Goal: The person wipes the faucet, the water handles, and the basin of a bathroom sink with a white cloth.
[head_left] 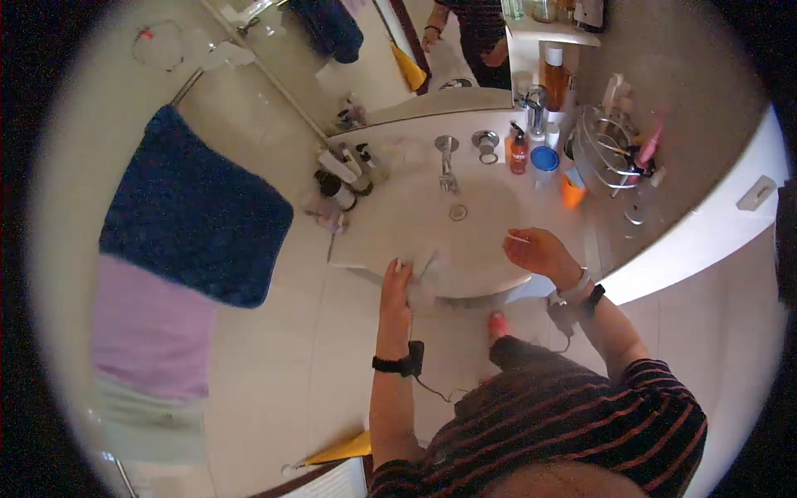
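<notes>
Over the front left edge of the white washbasin (490,203) is my left hand (396,299), fingers closed. A small white tip (398,264) shows at its fingertips, and beside it is a pale, blurred, see-through shape (424,286) with a thin dark line rising from it; I cannot tell what these are. Above the basin's front right side, my right hand (541,254) is closed with the palm turned up. It pinches a thin white stick (518,239) that points left. The hands are apart, and neither touches the tap (448,170).
Bottles, including a red pump bottle (518,154), a blue-lidded jar (545,158) and an orange cup (572,191), line the basin's right side. A wire basket (610,149) hangs beyond them. More bottles (336,189) stand left. Towels (195,212) hang from a rail.
</notes>
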Available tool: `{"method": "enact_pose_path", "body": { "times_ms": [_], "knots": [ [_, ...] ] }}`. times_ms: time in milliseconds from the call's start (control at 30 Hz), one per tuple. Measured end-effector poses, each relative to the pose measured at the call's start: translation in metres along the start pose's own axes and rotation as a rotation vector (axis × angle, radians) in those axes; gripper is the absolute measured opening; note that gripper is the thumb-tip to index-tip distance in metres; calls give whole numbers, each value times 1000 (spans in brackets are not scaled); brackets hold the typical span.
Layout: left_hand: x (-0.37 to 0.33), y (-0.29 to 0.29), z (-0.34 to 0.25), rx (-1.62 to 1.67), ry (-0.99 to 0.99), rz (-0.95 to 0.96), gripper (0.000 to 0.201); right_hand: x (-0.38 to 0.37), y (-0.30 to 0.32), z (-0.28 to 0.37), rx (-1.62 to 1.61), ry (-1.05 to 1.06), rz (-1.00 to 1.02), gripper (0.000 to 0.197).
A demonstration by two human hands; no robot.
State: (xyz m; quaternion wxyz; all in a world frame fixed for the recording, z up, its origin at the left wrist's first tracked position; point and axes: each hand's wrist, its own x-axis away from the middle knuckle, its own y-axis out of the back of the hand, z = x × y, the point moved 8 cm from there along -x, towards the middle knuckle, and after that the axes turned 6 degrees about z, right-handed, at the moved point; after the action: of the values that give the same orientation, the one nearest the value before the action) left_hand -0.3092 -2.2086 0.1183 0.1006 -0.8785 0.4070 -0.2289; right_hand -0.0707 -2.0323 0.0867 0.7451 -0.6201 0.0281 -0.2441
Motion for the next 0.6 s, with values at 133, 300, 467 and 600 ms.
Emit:
{"method": "enact_pose_path", "body": {
  "times_ms": [133, 300, 467, 600],
  "knots": [
    [-95, -37, 14, -682, -152, 262, 59, -54, 32, 48, -127, 69, 119, 22],
    [-163, -25, 15, -1241, -289, 215, 47, -132, 79, 76, -280, 123, -63, 19],
    [-184, 62, 35, -1312, -143, 381, 35, -245, 116, 90, 238, 304, 218, 14],
    [-185, -13, 31, -839, -26, 710, 34, -272, 170, 151, 1319, 853, 164, 14]
  ]
}}
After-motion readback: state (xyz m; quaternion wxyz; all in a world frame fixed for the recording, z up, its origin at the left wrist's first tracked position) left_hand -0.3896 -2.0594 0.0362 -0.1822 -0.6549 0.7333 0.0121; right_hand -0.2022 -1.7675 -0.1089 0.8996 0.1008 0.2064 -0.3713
